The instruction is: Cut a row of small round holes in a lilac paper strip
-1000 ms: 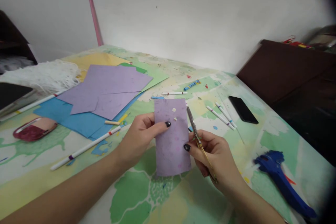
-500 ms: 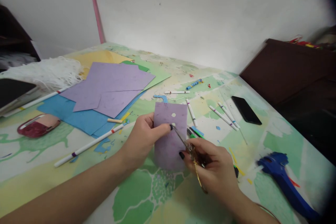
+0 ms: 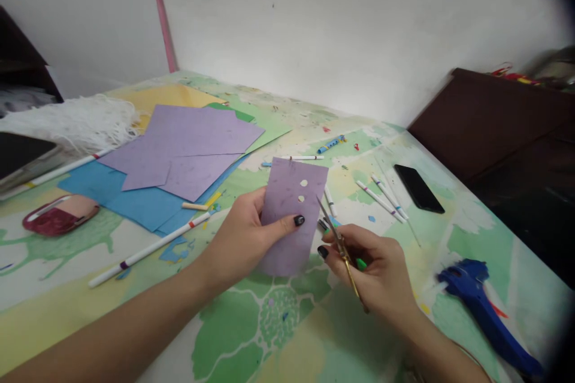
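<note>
Over printed tablecloth (image 3: 314, 335), left grip (image 3: 242, 227) pinching purple paper (image 3: 287, 245), fingers hidden behind, right grip (image 3: 376, 260) clasping scissors (image 3: 341, 245), handles (image 3: 356, 286) partly covered.

On the fingers (image 3: 354, 234), glossy black polish (image 3: 299, 221) coats both thumbnails (image 3: 322, 252); the forearms (image 3: 157, 311) are bare.

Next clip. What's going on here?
The person's left hand holds a purple sheet with two small holes toward its upper end. The right hand holds scissors, tips at the sheet's right edge; contact is unclear. Other purple sheets lie to the left, a black phone and blue glue gun to the right.
</note>
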Demonstrator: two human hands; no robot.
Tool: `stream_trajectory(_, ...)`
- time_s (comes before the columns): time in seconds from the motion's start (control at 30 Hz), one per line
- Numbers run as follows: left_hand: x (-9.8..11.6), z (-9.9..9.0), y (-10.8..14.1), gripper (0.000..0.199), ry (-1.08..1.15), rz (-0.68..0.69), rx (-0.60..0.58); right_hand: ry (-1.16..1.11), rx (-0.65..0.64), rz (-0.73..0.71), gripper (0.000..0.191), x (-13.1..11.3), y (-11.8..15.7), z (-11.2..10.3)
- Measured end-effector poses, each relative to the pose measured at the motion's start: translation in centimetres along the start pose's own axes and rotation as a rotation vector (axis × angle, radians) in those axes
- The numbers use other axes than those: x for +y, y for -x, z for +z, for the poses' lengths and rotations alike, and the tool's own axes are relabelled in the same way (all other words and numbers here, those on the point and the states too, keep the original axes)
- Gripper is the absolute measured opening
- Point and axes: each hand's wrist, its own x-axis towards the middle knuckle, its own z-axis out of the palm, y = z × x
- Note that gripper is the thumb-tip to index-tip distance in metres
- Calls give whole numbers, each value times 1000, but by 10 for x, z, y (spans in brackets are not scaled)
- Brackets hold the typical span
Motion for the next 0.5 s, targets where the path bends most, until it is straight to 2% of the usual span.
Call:
stream_trajectory(0.2,9,-5,0,13,-116,38,58,317,43,-212,15,5,-1,-11)
stream_trajectory(0.37,7,-4,1,14,-104,45,25,527,202,-453,14,7,-1,-8)
stream_trajectory(0.5,6,-4,0,14,-82,45,23,611,262,-522,15,7,-2,-10)
